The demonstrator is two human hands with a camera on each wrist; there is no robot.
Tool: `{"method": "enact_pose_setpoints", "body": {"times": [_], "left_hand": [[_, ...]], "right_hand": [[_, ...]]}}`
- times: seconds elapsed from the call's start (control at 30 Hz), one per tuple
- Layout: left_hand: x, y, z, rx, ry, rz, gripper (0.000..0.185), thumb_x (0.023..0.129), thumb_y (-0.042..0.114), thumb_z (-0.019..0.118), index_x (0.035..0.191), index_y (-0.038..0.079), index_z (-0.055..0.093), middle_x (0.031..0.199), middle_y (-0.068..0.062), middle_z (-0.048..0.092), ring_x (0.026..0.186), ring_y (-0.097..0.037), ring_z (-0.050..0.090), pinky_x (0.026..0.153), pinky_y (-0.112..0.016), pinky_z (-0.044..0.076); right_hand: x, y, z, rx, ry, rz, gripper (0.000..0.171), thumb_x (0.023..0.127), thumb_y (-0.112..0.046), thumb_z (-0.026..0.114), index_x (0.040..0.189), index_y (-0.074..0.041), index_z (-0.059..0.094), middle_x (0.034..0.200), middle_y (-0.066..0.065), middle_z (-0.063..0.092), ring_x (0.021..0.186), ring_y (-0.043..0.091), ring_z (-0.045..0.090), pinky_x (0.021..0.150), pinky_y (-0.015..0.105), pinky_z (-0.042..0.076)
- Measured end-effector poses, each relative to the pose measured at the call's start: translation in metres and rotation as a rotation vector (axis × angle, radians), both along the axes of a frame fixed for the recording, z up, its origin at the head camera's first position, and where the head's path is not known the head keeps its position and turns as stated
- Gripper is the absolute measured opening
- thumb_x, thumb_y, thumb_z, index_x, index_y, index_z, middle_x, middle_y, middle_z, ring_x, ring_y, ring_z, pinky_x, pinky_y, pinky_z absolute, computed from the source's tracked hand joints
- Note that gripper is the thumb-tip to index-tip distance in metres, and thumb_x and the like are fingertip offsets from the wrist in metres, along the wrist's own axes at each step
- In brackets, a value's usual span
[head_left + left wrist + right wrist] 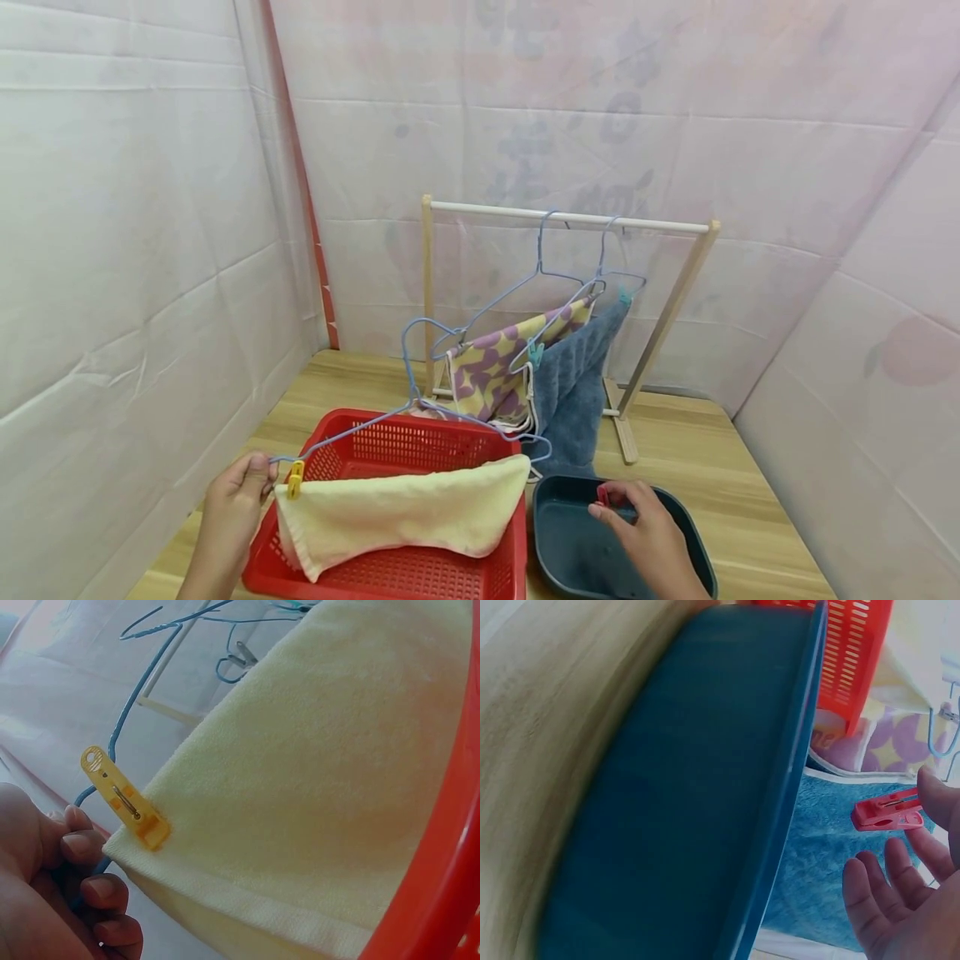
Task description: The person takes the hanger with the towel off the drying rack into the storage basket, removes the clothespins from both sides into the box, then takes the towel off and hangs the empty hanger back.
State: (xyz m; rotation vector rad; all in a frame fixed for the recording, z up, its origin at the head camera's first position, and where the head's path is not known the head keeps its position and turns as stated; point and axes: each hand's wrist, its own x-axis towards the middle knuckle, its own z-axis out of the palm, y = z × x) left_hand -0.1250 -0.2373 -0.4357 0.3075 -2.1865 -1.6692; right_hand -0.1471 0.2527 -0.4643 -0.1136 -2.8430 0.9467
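Note:
My left hand [234,506] grips the left end of a blue wire hanger [378,419], held over the red basket. A pale yellow towel [405,512] hangs along the hanger's lower side, its left corner fastened by a yellow clothespin [124,796]. The towel's right corner lies just below the hanger's right end, with no clothespin on it. Over the dark tray [581,554], my right hand [651,533] pinches a red clothespin [889,810] between thumb and index finger; the other fingers are loosely bent.
The red basket [517,554] stands under the yellow towel. Behind is a wooden rack with a white bar [495,210], where hangers carry a purple-and-yellow patterned towel [487,375] and a blue-grey towel [573,392] with teal clothespins [535,353]. White sheeting walls surround the wooden table [742,500].

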Motion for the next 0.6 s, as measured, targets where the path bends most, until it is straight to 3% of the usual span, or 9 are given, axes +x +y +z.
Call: {"method": "enact_pose_setpoints", "body": {"times": [0.27,0.6], "left_hand": [[0.0,-0.002,-0.001,-0.019,-0.051,-0.003,0.045,0.111,0.027,0.032,0.095,-0.008,0.056,0.081,0.002,0.049,0.081,-0.006,0.047,0.072,-0.016,0.047],[0.001,-0.003,-0.002,-0.009,-0.021,0.015,0.044,0.11,0.026,0.036,0.094,-0.01,0.057,0.082,0.006,0.051,0.082,-0.004,0.048,0.073,-0.011,0.048]], "right_hand": [[-0.01,0.007,-0.009,0.043,-0.13,0.033,0.042,0.085,-0.046,0.078,0.111,-0.014,0.07,0.098,-0.004,0.068,0.09,0.013,0.06,0.075,0.037,0.053],[-0.016,0.012,-0.025,0.134,-0.251,0.091,0.031,0.083,-0.039,0.081,0.1,-0.016,0.07,0.089,-0.006,0.067,0.079,0.011,0.058,0.071,0.041,0.053]]}}
